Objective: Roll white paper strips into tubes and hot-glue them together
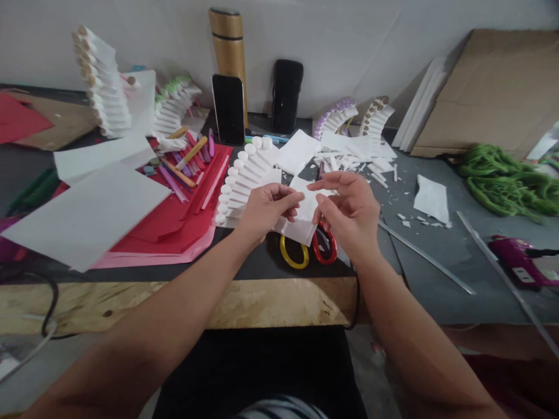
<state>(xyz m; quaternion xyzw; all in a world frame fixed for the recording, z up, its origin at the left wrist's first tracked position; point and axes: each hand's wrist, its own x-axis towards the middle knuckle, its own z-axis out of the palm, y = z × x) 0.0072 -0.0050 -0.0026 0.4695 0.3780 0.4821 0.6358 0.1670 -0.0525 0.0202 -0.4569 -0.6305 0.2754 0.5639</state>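
My left hand point(276, 205) is closed in a pinch over the table, thumb against fingers; anything held there is too small to make out. Close by on its right, my right hand point(349, 203) has thumb and fingers apart, with nothing visible between them. Under both hands lies white paper point(299, 228). Scissors point(325, 247) with one red and one yellow handle loop stick out below that paper, blades hidden. Just left of my left hand, a curved fan of white sticks with round white tips point(239, 185) rests on the table.
Red sheets point(152, 235) with coloured rolls lie left, beside white sheets point(91, 209). A phone point(229, 110), a black device point(287, 96) and a gold flask point(227, 43) stand behind. White scraps point(334, 162), green yarn point(502, 180), metal strips point(428, 259) and a purple glue-gun-like tool point(519, 262) are right.
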